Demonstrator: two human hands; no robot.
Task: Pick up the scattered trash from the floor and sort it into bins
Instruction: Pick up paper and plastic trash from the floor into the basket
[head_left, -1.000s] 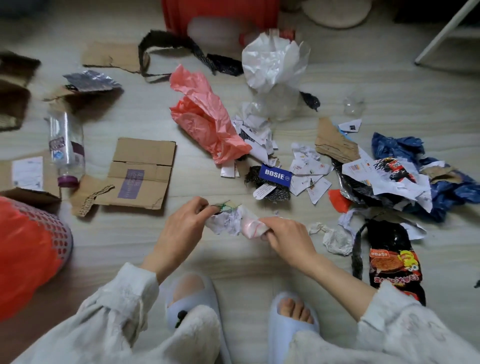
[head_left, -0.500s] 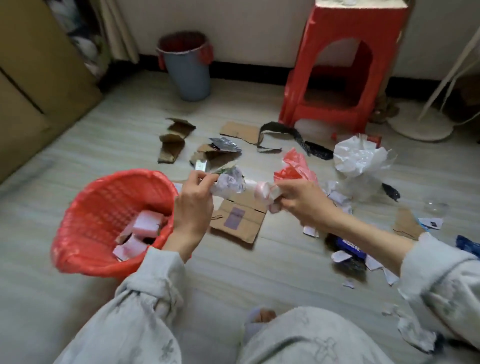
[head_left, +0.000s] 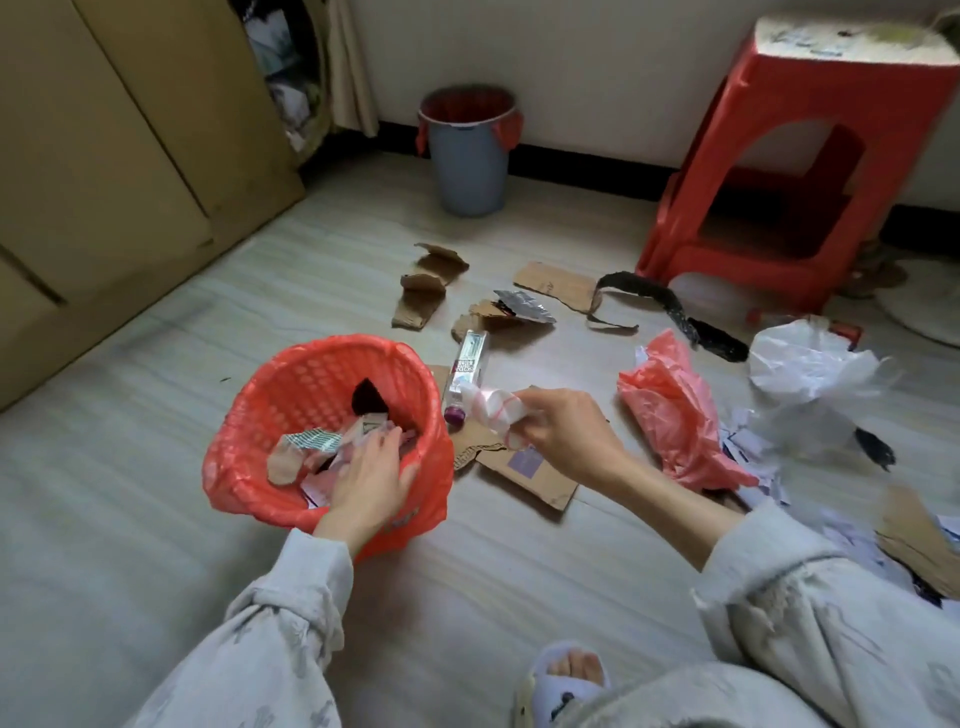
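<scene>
Trash (head_left: 496, 415) in the form of a crumpled white and pink wrapper sits pinched in the right hand (head_left: 563, 435), held in the air just right of the red basket (head_left: 260, 415) and above a flattened cardboard piece (head_left: 524, 475). Half a second ago both hands held crumpled scraps side by side in front of the basket; now the left hand (head_left: 366, 480) has gone down into the basket's mouth and no scrap shows in its grip. Its fingers lie fairly straight and close together, the fingertips (head_left: 387, 441) over the paper scraps (head_left: 311, 447) already lying inside; whether they touch those scraps I cannot tell. The right hand's fingers are curled, with thumb and forefinger closed on the wrapper's right end, so most of the wrapper juts out to the left of the fingers, toward the basket rim. A clear plastic bottle (head_left: 466, 371) with a purple cap lies on the floor just behind the wrapper, beside the basket. Farther right, a pink plastic bag (head_left: 675, 415) and a white plastic bag (head_left: 815, 369) lie on the floor among torn paper. Brown cardboard scraps (head_left: 423, 296) and a strip of black plastic (head_left: 670, 306) lie beyond them, near a red stool (head_left: 810, 171). A grey bin (head_left: 470, 171) lined in red stands by the far wall, well apart from both hands.
</scene>
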